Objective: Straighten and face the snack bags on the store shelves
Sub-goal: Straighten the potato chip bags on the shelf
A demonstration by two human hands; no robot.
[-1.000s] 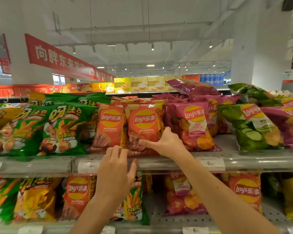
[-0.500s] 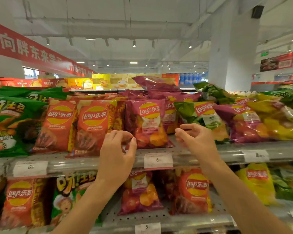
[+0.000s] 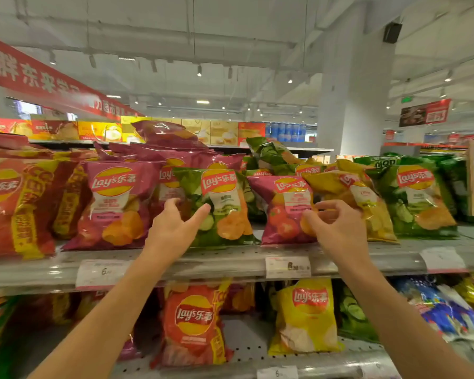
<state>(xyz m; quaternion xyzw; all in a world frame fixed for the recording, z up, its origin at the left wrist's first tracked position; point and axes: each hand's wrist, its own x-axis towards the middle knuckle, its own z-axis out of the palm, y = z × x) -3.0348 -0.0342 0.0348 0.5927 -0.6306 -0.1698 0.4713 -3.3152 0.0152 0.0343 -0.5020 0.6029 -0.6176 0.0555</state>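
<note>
green bag [image 3: 219, 206] upright, facing out | pink bag [image 3: 288, 209] tilted

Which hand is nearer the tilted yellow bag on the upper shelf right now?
Right. The right hand hovers just left of the tilted yellow bag, fingers curled close to its lower edge. The left hand is far to the left, at the green bag.

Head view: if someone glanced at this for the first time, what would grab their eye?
Two bare hands reaching at the upper metal shelf: the left hand at a green cucumber-print Lay's chip bag, the right hand at a pink tomato-print Lay's chip bag. Right of it, a yellow Lay's chip bag leans crookedly. A red hanging banner with white characters crosses the upper left.
</note>
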